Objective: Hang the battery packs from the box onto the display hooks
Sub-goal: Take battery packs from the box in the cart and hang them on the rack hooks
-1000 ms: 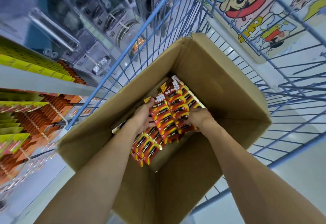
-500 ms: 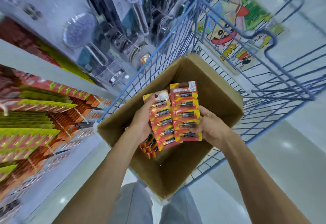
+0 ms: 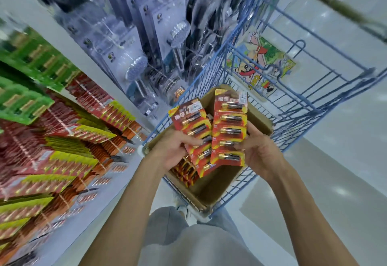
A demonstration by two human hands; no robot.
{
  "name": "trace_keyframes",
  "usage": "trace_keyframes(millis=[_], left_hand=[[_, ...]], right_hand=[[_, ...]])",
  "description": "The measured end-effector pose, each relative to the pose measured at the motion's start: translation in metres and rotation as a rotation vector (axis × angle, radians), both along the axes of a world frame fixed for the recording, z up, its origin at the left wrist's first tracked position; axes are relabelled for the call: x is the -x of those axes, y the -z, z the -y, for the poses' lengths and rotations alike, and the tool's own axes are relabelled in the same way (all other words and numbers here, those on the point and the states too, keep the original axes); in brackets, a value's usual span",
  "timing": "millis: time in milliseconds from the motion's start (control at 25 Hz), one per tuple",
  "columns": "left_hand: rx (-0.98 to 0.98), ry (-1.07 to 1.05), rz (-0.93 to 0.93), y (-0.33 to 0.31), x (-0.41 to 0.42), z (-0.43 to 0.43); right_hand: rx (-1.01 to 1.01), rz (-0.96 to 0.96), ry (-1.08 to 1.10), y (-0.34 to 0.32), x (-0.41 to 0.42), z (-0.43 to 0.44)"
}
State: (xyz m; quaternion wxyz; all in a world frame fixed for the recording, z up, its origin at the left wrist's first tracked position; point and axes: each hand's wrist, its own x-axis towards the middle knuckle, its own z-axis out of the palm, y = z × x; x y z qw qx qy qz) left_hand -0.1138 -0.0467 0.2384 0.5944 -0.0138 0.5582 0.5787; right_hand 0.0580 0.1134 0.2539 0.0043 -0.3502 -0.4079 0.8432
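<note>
Far left: display [image 3: 52, 131], rows of hung battery cards, green above, red-and-yellow below. Heavy blur here, so the hooks themselves cannot be made out. Next along, higher up: shower heads [image 3: 136, 70] in clear packaging on the same wall.

Centre-left: left hand [image 3: 174, 153], bare forearm coming up from the bottom edge. Its fingers are curled round the left strip [image 3: 193, 128], thumb laid across the front of the cards. The strip is red and yellow, a battery showing on each card, its top leaning left.

Just below that hand: loose packs [image 3: 186, 171], same colours, lying inside the box [image 3: 222, 184]. The box is open-topped cardboard and sits in the cart [image 3: 297, 116], a blue wire one.

Centre: right strip [image 3: 229, 119], five cards run top to bottom, near upright. Its left edge overlaps the left strip and lies in front of it. Both strips are held up over the open box, clear of its rim.

Centre-right: right hand [image 3: 260, 152], gripping the right strip at its right edge and lower part, thumb on the front, fingers wrapped behind.

Right and beyond: poster [image 3: 261, 64] with cartoon figures, seen through the far wire wall of the cart. Pale glossy floor [image 3: 345, 161] to the right.

Bottom middle: grey trousers [image 3: 199, 242] between the two forearms.
</note>
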Motion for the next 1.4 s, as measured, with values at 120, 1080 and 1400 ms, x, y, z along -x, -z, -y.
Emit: trace_keyframes(millis=[120, 1080, 1400], left_hand=[[0.019, -0.143, -0.075, -0.030, -0.013, 0.019], [-0.033, -1.195, -0.536, -0.216, -0.117, 0.403], [-0.016, -1.276, -0.650, -0.244, -0.137, 0.570]], right_hand=[[-0.100, 0.029, 0.020, -0.035, 0.002, 0.013], [-0.273, -0.435, -0.665, -0.200, 0.094, 0.363], [-0.217, -0.446, -0.722, -0.232, 0.085, 0.543]])
